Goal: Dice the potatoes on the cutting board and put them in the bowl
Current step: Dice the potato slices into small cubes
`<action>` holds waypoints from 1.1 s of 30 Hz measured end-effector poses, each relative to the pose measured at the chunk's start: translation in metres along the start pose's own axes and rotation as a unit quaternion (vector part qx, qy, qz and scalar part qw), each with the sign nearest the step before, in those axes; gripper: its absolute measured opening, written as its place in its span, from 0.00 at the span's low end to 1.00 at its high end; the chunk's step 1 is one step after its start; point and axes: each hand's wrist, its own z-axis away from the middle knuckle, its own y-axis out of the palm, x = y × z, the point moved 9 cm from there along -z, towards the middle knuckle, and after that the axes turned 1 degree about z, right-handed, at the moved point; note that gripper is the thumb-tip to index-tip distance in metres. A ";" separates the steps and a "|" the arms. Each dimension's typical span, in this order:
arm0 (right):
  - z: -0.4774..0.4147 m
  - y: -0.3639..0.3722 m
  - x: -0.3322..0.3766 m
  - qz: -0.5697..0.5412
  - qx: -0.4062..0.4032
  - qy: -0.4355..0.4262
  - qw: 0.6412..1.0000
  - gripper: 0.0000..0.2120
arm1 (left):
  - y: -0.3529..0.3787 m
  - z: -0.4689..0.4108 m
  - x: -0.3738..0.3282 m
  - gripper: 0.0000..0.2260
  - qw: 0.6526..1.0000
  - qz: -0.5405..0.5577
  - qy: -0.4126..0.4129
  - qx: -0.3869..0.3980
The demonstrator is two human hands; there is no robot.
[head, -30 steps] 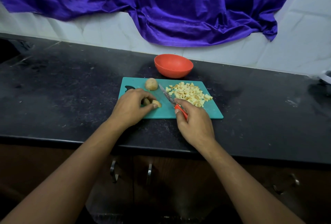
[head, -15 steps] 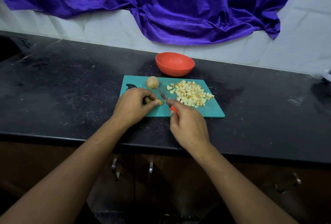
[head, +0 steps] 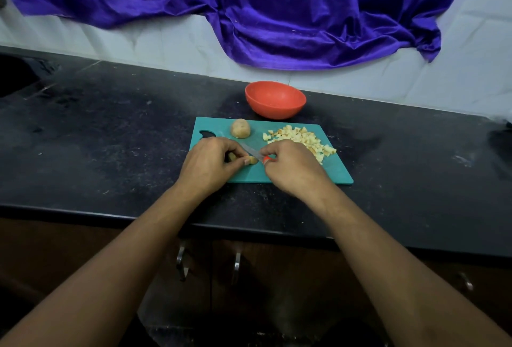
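On black countertop [head: 110,136], teal cutting board [head: 335,172] as landmark. Behind board: empty red bowl [head: 275,100]. On board, right part: heap of pale yellow potato dice [head: 300,140]; back left: whole small potato [head: 240,128]. Near front edge: left hand [head: 207,163] pinching potato piece [head: 252,160], right hand [head: 291,166] closed on red-handled knife [head: 253,151]. Best: fingertips curled back from blade, even cuts.

Black stone counter [head: 110,136] with a board and a bowl

A teal cutting board [head: 293,172] lies flat near the counter's front edge; an orange bowl [head: 275,100] stands just behind it, close to the wall. The dark surface looks dusty and scuffed.
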 end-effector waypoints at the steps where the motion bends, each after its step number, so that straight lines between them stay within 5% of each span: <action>1: 0.005 0.001 0.002 0.018 -0.006 -0.009 1.000 0.18 | 0.000 0.000 0.001 0.07 1.000 0.000 -0.006 -0.003; 8: 0.047 0.016 0.002 0.126 -0.086 -0.106 0.983 0.23 | -0.001 0.000 0.004 0.06 0.999 0.003 -0.033 -0.012; 13: 0.032 -0.001 -0.010 -0.013 -0.068 -0.037 0.997 0.19 | -0.001 0.000 0.002 0.08 0.999 0.006 -0.029 -0.012; 33: 0.031 -0.019 0.011 0.029 -0.066 -0.037 0.997 0.19 | -0.001 0.000 0.003 0.07 0.999 0.014 -0.030 -0.011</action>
